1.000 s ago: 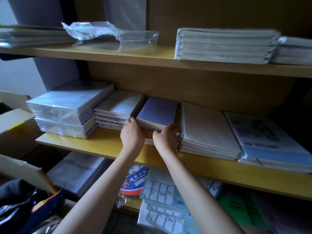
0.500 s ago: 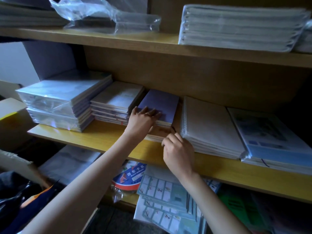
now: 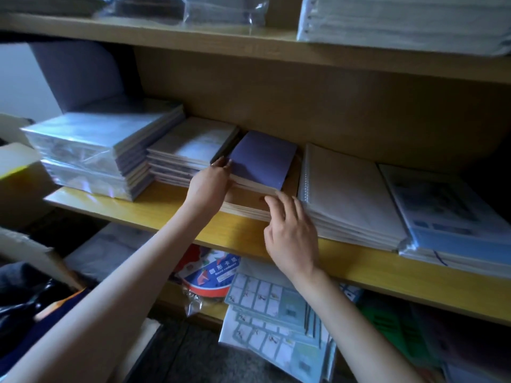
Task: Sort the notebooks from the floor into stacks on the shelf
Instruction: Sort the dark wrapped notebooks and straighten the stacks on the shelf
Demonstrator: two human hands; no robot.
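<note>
Wooden shelf [image 3: 154, 208], notebook stacks [image 3: 110, 150], dim room

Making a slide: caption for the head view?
The left hand and right hand press against the purple-topped notebook stack on the middle shelf.

My left grip [image 3: 208, 186] hides its thumb and palm against the purple notebook [image 3: 261, 158], so I can't judge its hold. The white spiral pads [image 3: 401, 23] at upper right are cropped by the top edge, the blue folders [image 3: 456, 236] by the right edge.
</note>
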